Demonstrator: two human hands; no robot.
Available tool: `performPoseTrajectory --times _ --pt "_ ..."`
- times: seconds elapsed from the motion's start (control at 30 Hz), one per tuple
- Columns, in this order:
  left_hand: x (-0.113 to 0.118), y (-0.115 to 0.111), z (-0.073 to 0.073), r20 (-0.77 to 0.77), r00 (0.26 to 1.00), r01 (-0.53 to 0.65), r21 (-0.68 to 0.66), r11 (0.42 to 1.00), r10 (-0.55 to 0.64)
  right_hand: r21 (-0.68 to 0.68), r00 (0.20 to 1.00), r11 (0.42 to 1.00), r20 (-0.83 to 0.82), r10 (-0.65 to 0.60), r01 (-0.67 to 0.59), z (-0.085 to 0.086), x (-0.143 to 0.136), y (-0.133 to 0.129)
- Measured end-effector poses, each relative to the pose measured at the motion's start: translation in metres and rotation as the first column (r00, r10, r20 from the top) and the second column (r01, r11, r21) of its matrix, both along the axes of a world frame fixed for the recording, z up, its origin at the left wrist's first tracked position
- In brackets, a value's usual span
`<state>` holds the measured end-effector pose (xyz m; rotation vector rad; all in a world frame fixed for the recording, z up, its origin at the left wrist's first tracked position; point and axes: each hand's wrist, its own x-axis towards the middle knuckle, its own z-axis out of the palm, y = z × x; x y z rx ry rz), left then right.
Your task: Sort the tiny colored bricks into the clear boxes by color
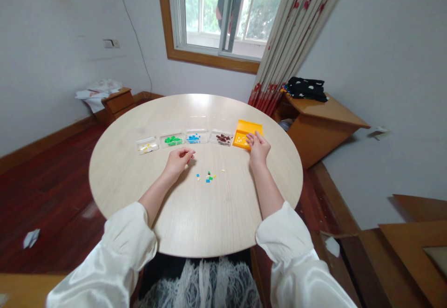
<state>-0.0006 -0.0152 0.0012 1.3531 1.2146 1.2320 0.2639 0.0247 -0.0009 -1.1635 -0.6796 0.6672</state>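
My left hand (179, 162) is closed in a pinch just above the table, in front of the clear box of blue pieces (193, 138). Whatever it holds, if anything, is too small to make out. Over the front right of an orange box (249, 126) with its lid raised is my right hand (259, 150), fingers loosely curled and apart, no object visible in them. Small white pieces (240, 139) lie in that box. Between my hands, several tiny blue, green, yellow, white and dark bricks (209, 177) are scattered on the wood.
Further clear boxes hold yellow and white pieces (147, 147), green pieces (172, 140) and brown pieces (223, 138), in a row across the round table (195, 224). A wooden cabinet (328, 117) with dark folded cloth (307, 88) stands behind at the right, beside a curtain (296, 23).
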Motion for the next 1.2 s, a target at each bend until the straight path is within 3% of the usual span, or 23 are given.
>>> performPoseTrajectory --times 0.23,0.37,0.53,0.67,0.77,0.93,1.2 --pt "0.000 0.001 -0.004 0.151 0.988 0.033 -0.078 0.996 -0.021 0.008 1.000 1.000 0.014 -0.014 0.014 0.002 -0.004 -0.002" --pt "0.001 0.000 -0.004 0.149 0.988 0.060 -0.094 0.994 -0.046 0.016 0.983 0.999 0.179 0.032 -0.036 0.003 -0.018 -0.010" --pt "0.004 -0.004 0.002 0.182 0.980 0.095 -0.108 0.990 -0.074 0.015 0.830 0.960 0.505 0.235 -0.281 0.008 -0.056 -0.033" --pt "0.006 -0.008 0.007 0.191 0.976 0.130 -0.099 0.987 -0.109 -0.084 0.626 0.856 0.646 0.437 -0.510 0.009 -0.083 -0.049" --pt "0.006 -0.010 0.008 0.175 0.973 0.170 -0.092 0.981 -0.152 -0.141 0.519 0.783 0.676 0.523 -0.605 0.006 -0.092 -0.053" --pt "0.006 -0.010 0.005 0.149 0.964 0.234 -0.094 0.968 -0.219 -0.141 0.466 0.738 0.694 0.549 -0.660 0.001 -0.096 -0.053" --pt "0.007 -0.010 0.004 0.153 0.943 0.309 -0.084 0.947 -0.294 -0.110 0.454 0.749 0.735 0.504 -0.654 0.000 -0.095 -0.051"
